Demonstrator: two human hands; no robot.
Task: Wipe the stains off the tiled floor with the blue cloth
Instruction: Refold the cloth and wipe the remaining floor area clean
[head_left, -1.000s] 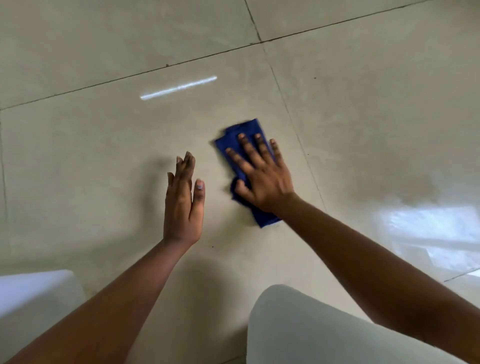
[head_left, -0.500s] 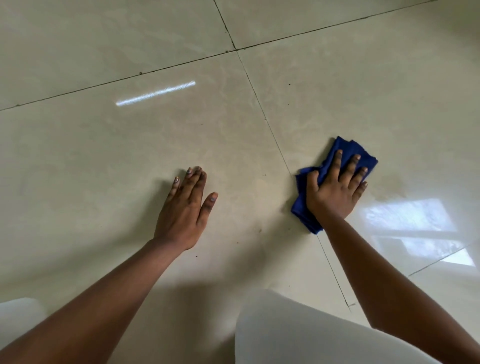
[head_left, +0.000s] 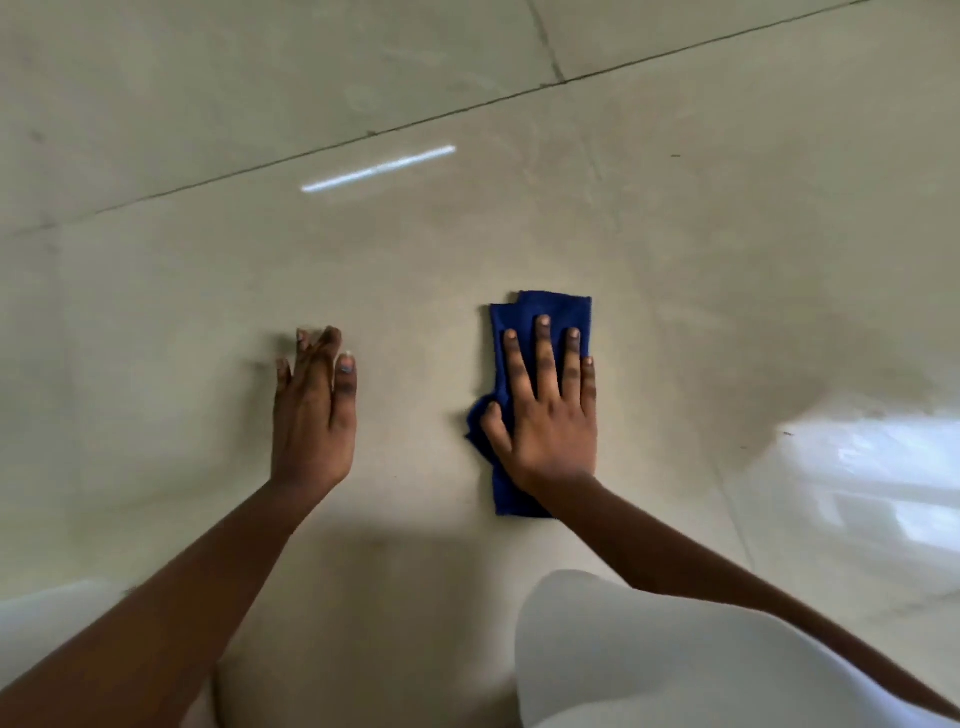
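A folded blue cloth (head_left: 550, 306) lies flat on the glossy beige tiled floor (head_left: 467, 249). My right hand (head_left: 545, 415) presses down on the cloth with fingers spread, covering most of it; the cloth's far end and near end stick out past the hand. My left hand (head_left: 314, 410) rests flat on the bare tile to the left of the cloth, fingers together, holding nothing. A few tiny dark specks (head_left: 675, 155) dot the tiles; no large stain shows.
Dark grout lines (head_left: 363, 137) run across the floor beyond my hands. My knees in pale fabric (head_left: 649, 660) sit at the bottom right and bottom left (head_left: 47, 623). A bright window reflection (head_left: 878, 478) glares on the tile at right.
My right hand has slid the blue cloth back left from the grout line toward the left hand, fingers now pointing straight ahead. The left hand stays planted on the tile.
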